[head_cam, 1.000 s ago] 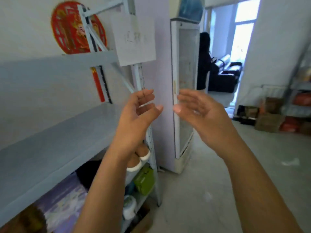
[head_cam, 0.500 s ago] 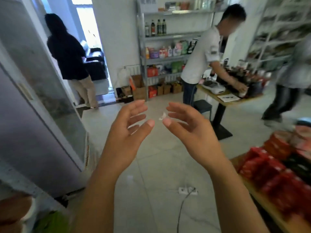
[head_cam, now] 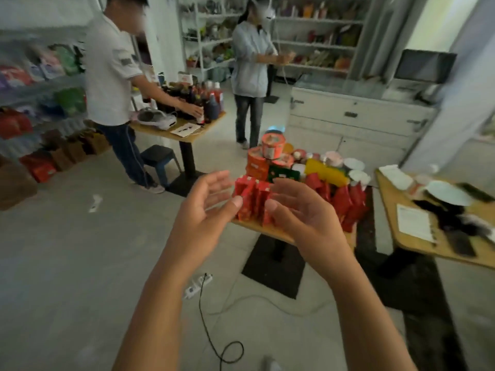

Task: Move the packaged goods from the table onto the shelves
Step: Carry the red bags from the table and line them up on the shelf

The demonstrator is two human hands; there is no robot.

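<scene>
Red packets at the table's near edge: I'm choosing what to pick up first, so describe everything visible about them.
The red packets stand upright, side by side, in a row on the near edge of the wooden table. Glossy red wrapping, pale print too blurred to read. The left hand and right hand, both open and empty, partly hide them.

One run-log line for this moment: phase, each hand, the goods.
phase: before pickup | left hand: open, empty | right hand: open, empty | red packages: on table, untouched

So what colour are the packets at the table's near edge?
Red; the packets show best in the head view.
</scene>
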